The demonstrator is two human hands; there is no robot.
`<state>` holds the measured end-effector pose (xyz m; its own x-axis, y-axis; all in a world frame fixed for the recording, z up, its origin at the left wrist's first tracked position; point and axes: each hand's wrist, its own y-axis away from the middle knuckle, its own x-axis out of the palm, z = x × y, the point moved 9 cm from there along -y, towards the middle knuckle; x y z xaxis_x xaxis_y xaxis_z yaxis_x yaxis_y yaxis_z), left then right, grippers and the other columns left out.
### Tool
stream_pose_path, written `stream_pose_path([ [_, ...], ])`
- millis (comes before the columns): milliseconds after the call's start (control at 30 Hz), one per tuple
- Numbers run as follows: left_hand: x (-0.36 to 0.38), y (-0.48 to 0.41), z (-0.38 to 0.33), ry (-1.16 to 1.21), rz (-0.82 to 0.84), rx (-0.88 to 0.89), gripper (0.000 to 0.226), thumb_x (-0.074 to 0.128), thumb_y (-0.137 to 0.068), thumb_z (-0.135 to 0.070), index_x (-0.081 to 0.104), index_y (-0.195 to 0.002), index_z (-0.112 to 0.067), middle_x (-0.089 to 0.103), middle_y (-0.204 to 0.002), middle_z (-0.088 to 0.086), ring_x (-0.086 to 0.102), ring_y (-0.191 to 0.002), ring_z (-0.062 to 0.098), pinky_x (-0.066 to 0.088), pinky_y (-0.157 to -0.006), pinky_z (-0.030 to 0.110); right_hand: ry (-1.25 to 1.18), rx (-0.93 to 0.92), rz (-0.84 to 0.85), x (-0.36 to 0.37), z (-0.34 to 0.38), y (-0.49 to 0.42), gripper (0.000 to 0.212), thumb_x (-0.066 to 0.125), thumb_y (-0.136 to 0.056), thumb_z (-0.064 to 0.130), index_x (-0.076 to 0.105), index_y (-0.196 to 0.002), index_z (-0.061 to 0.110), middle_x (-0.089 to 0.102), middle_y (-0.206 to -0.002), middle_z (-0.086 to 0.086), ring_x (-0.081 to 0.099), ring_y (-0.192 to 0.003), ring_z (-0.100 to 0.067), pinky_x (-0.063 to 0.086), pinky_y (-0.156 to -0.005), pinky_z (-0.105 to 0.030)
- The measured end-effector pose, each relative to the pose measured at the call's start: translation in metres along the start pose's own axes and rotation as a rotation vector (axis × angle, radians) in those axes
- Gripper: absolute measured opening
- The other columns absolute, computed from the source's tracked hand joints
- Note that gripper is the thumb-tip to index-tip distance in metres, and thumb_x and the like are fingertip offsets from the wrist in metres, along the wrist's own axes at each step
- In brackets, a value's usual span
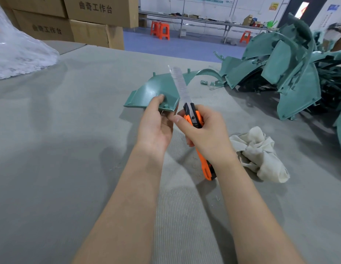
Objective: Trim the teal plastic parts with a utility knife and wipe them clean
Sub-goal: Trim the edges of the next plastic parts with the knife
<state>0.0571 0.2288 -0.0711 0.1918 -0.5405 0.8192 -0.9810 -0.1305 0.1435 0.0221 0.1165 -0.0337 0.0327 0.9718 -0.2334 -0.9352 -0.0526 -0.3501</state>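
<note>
My left hand (156,122) grips the near edge of a curved teal plastic part (156,90), holding it above the grey table, thumb on top. My right hand (204,130) grips an orange and black utility knife (194,119). Its long blade (180,84) is extended and points up and away, lying across the right side of the part. The knife's orange tail sticks out below my right wrist. A crumpled off-white cloth (261,153) lies on the table just right of my right forearm.
A big heap of teal plastic parts (291,69) fills the table's right side, with small offcuts (204,82) beside it. A clear plastic bag (17,48) sits far left. Cardboard boxes (86,18) stand behind the table. Orange stools (160,30) and a long bench are further back.
</note>
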Motion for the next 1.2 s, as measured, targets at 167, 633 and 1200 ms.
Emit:
stream_pose_path([
  [167, -0.003, 0.0, -0.004, -0.134, -0.034, 0.065, 0.036, 0.05, -0.096, -0.014, 0.054, -0.128, 0.0, 0.061, -0.089, 0.01, 0.059, -0.062, 0.017, 0.046, -0.051, 0.025, 0.05, -0.009, -0.044, 0.002, 0.001, 0.0, 0.022, 0.069, -0.087, 0.017, 0.062, -0.082, -0.003, 0.047, -0.052, -0.004, 0.045, -0.043, -0.012, 0.041, -0.045, -0.025],
  [633, 0.009, 0.011, -0.012, -0.18, 0.007, 0.192, 0.011, 0.051, -0.096, -0.007, 0.058, -0.1, -0.013, 0.068, -0.081, 0.003, 0.063, -0.061, 0.014, 0.048, -0.053, 0.026, -0.016, 0.063, -0.085, -0.002, -0.002, 0.0, 0.017, 0.063, -0.085, 0.009, 0.057, -0.082, -0.007, 0.061, -0.076, -0.03, 0.049, -0.044, -0.012, 0.041, -0.045, -0.022],
  [1200, 0.007, 0.008, -0.014, 0.009, 0.03, 0.173, 0.026, 0.049, -0.095, 0.0, 0.055, -0.12, -0.006, 0.066, -0.096, 0.005, 0.066, -0.074, 0.01, 0.055, -0.062, 0.019, -0.051, 0.094, -0.248, -0.032, -0.008, -0.003, 0.028, 0.061, -0.091, 0.013, 0.045, -0.067, 0.014, 0.047, -0.058, -0.006, 0.045, -0.046, -0.015, 0.042, -0.049, -0.029],
])
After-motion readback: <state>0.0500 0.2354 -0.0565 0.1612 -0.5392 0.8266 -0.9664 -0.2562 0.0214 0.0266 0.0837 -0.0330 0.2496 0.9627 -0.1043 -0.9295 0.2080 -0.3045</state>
